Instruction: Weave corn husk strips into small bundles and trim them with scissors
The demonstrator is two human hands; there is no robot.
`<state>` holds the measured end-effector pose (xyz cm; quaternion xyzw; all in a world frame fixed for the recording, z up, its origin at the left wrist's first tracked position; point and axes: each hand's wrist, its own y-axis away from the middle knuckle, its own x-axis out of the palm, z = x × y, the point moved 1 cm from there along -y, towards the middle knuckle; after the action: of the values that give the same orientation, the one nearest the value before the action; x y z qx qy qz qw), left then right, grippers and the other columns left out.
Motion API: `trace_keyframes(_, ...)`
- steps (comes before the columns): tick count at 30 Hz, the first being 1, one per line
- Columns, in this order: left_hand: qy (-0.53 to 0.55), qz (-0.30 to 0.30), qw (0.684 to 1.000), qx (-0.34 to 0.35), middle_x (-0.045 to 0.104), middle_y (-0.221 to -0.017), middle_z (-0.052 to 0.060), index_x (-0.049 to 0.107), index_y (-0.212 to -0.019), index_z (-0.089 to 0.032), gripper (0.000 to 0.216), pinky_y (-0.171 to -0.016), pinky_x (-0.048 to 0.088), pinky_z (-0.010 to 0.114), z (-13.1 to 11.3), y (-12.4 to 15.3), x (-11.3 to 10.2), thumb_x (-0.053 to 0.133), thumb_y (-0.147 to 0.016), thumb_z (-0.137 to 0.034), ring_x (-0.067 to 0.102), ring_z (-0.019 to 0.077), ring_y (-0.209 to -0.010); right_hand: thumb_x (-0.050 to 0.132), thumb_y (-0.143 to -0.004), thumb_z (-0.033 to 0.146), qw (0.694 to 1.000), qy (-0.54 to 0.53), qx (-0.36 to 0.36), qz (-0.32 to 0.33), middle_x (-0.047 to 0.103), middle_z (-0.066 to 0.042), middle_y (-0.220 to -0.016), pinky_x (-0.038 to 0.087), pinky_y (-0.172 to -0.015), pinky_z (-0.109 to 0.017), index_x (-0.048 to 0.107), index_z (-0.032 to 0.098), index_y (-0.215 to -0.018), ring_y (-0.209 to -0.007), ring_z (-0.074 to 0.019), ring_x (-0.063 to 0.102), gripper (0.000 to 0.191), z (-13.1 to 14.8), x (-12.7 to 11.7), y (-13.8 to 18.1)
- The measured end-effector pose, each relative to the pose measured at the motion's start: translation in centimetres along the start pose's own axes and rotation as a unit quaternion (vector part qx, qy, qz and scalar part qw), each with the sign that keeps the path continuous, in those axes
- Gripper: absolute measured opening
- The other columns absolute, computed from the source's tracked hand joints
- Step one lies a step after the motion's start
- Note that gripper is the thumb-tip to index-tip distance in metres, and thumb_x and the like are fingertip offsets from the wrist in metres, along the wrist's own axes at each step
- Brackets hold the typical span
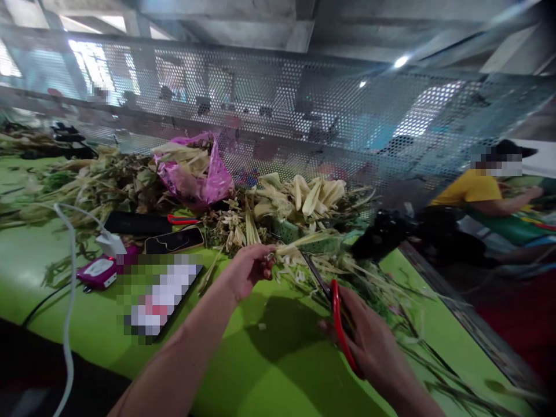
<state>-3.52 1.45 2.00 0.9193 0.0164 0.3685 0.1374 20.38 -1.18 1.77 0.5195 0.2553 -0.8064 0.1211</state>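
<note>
My left hand [252, 269] is closed around the base of a pale dried corn husk [304, 240], which points away to the right above the green table. In my right hand [369, 336] are red-handled scissors [336, 324], their dark blades angled up and left toward the husk. Whether the blades touch the husk I cannot tell. Small pale scraps [295, 275] lie on the table beneath. Just behind, a pile of dried husks [304, 197] leans near the mesh screen.
A pink plastic bag [195, 174] of husks stands behind. Phones [174, 240], a purple power adapter [102, 272] and a white cable [69, 289] lie left. Cut stems [421, 336] spread right. A perforated metal screen [278, 110] borders the table [269, 376]; another person [473, 188] sits right.
</note>
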Motion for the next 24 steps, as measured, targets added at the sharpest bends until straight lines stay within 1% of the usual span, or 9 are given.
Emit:
trace_keyframes(4, -0.033, 0.011, 0.999, 0.011, 0.052, -0.053, -0.002, 0.058, -0.067, -0.015, 0.014, -0.042, 0.034, 0.017, -0.07, 0.16, 0.01, 0.070, -0.066, -0.023, 0.044, 0.0053, -0.044, 0.055, -0.081, 0.044, 1.000, 0.006, -0.012, 0.009, 0.063, -0.015, -0.108, 0.050, -0.074, -0.033, 0.048, 0.017, -0.125, -0.089, -0.0267, 0.063, 0.052, 0.06, 0.04, -0.02)
trace_keyframes(9, -0.055, 0.018, 0.998, 0.004, 0.050, -0.052, -0.004, 0.053, -0.063, -0.016, 0.022, -0.040, 0.033, 0.017, -0.16, 0.20, -0.06, 0.072, -0.064, -0.027, 0.042, 0.0048, -0.042, 0.055, -0.082, 0.041, 0.999, 0.024, -0.014, 0.028, 0.062, -0.015, -0.106, 0.050, -0.072, -0.033, 0.047, 0.015, -0.125, -0.086, -0.0259, 0.063, 0.051, 0.21, 0.10, -0.02)
trace_keyframes(12, -0.084, 0.025, 0.996, 0.008, 0.051, -0.051, -0.004, 0.052, -0.062, -0.016, 0.025, -0.039, 0.032, 0.018, -0.05, -0.03, -0.34, 0.074, -0.064, -0.029, 0.042, 0.0048, -0.041, 0.056, -0.082, 0.046, 0.999, 0.032, -0.008, 0.035, 0.062, -0.013, -0.103, 0.050, -0.071, -0.033, 0.051, 0.017, -0.121, -0.083, -0.0248, 0.062, 0.049, 0.31, 0.24, -0.10)
trace_keyframes(16, -0.134, 0.024, 0.991, 0.015, 0.051, -0.050, -0.004, 0.051, -0.061, -0.017, 0.029, -0.038, 0.032, 0.019, 0.14, -0.38, -0.75, 0.075, -0.063, -0.034, 0.041, 0.0049, -0.038, 0.058, -0.079, 0.053, 0.999, 0.041, 0.001, 0.034, 0.063, -0.011, -0.101, 0.049, -0.071, -0.034, 0.055, 0.018, -0.117, -0.083, -0.0248, 0.062, 0.051, 0.02, 0.52, -0.17)
trace_keyframes(24, -0.163, 0.011, 0.986, 0.021, 0.049, -0.048, -0.005, 0.050, -0.062, -0.018, 0.034, -0.038, 0.034, 0.019, -0.13, -0.18, -0.74, 0.077, -0.061, -0.038, 0.041, 0.0050, -0.037, 0.056, -0.082, 0.052, 0.999, -0.014, 0.003, 0.044, 0.065, -0.009, -0.099, 0.049, -0.069, -0.030, 0.058, 0.022, -0.117, -0.080, -0.0225, 0.063, 0.046, -0.10, 0.63, -0.21)
